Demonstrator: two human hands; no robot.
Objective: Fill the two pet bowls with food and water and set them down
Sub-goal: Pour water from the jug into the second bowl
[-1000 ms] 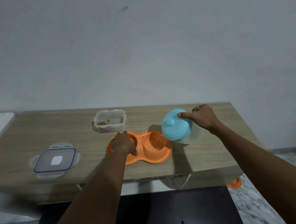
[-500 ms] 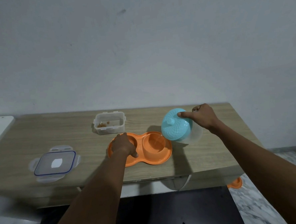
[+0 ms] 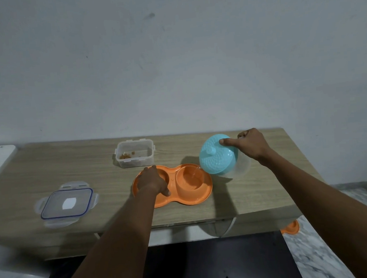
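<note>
Setting: a wooden table [image 3: 51, 168] against a bare grey wall.
Bowls: the orange double bowl [image 3: 188, 199] sits mid-table, near the front edge.
Done: the food tub [image 3: 134, 152] holds only scraps and its lid [image 3: 67, 203] lies off to the left, so food is probably served. The left bowl is hidden.
In hand: a thin stream of water [image 3: 194, 173] falls into the right bowl.
Left: finish pouring, then set the bowls down.
Left hand [image 3: 151, 180]: palm down over the left bowl. Whether it clasps the rim cannot be told.
Right hand [image 3: 250, 145]: fingers curled round the tilted jug [image 3: 217, 158], thumb on its teal lid.
</note>
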